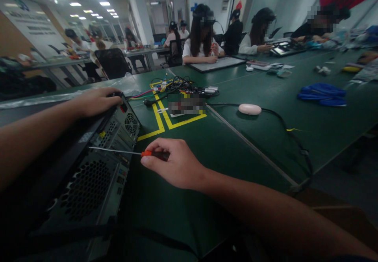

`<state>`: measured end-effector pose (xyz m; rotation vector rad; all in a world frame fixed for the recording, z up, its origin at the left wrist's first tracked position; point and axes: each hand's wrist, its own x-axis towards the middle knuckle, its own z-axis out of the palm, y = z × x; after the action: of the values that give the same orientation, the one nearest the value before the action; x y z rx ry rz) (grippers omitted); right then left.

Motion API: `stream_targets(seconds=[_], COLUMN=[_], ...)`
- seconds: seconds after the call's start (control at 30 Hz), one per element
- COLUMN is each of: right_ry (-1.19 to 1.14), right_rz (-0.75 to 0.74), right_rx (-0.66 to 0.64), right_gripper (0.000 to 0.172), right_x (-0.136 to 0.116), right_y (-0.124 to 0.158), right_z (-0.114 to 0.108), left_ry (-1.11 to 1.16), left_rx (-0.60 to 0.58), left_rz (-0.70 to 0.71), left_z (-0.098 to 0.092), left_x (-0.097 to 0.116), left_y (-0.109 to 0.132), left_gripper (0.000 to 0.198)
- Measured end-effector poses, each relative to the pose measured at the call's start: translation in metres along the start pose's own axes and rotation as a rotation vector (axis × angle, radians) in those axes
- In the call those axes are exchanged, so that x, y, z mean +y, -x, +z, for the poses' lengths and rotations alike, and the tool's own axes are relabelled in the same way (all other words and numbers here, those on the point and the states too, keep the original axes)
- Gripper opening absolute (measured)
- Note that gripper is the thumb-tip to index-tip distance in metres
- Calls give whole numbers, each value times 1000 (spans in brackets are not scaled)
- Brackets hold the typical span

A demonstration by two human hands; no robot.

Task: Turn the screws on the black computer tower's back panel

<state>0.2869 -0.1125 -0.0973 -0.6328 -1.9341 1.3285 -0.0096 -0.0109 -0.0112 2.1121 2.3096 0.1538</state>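
Observation:
A black computer case [44, 136] stands at the left, its grey back panel with vents and ports turned toward the right. My left hand [96, 101] lies on top of the case, fingers stretched over its upper rear corner. In my right hand [177, 163] is a screwdriver [147, 154] with an orange and dark handle and a long thin shaft. The shaft points left, and its tip is at the rear edge of the case, near the side panel. Whether the tip sits in a screw cannot be made out.
A heap of black cables [181, 84] lies behind on the green table [224, 167], beside yellow tape marks [186, 121]. Further right are a pale pink oval case [249, 109], a black cable [291, 134] and a blue cloth item [321, 94]. Several people sit at tables beyond.

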Motion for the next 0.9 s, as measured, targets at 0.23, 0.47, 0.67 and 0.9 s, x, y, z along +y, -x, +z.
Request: stream_targets(seconds=[0.23, 0.47, 0.67, 0.9], right_ry=[24, 62, 59, 50], right_rz=[-18, -9, -41, -42], right_rx=[-8, 23, 1, 0], right_gripper=[25, 25, 16, 16], right_x=[0, -3, -2, -2], right_y=[1, 3, 2, 2], right_z=[0, -2, -3, -3], left_ry=[-1, -27, -11, 2], left_rx=[8, 0, -1, 0], left_rz=[11, -6, -8, 23], left_z=[2, 1, -1, 1], left_x=[-3, -2, 0, -3], left_y=[-2, -1, 1, -2], left_gripper=[78, 77, 76, 77])
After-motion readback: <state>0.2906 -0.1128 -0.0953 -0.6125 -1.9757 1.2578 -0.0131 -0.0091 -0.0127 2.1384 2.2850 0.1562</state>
